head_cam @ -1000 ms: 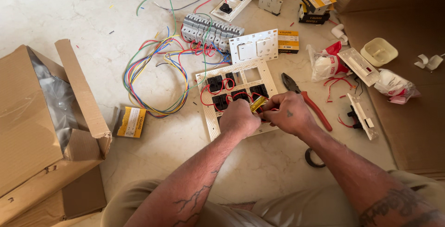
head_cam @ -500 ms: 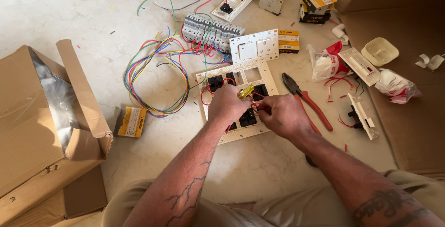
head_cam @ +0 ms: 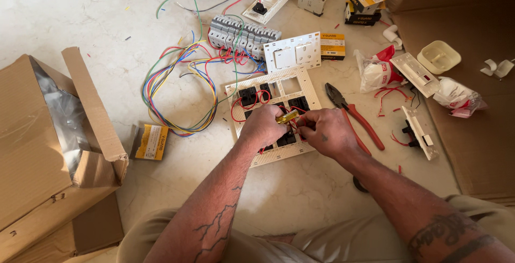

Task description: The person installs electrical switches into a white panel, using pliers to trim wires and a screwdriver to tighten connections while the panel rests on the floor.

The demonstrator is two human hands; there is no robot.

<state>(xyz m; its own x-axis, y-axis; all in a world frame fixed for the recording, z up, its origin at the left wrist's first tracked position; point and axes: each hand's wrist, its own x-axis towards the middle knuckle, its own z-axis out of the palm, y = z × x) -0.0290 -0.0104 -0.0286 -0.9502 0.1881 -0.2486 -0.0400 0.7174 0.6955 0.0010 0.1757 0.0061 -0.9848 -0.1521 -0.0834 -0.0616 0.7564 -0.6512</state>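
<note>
both hands work over the cream plastic switch-plate frame [head_cam: 274,117] on the floor — the left hand [head_cam: 263,126] and right hand [head_cam: 327,131] pinch a small yellow-handled tool [head_cam: 287,117] between their fingertips, red wires [head_cam: 240,107] just beside them — red-handled pliers [head_cam: 357,117] lie beyond the right fingers.

1. A pale marble floor [head_cam: 80,11] carries everything.
2. A cream switch frame [head_cam: 271,158] lies flat on the floor; it is the landmark.
3. Just right of the frame lie red-handled pliers [head_cam: 355,117].
4. Just beyond the frame lies a white switch plate [head_cam: 292,52].
5. Left of the frame sprawls a loop of coloured wires [head_cam: 171,88].
6. Farther left, near the wires, lies a small yellow box [head_cam: 150,142].
7. Well left of the frame stands an open cardboard carton [head_cam: 48,150].
8. Beyond the frame, behind the plate, sits a row of grey circuit breakers [head_cam: 241,33].
</note>
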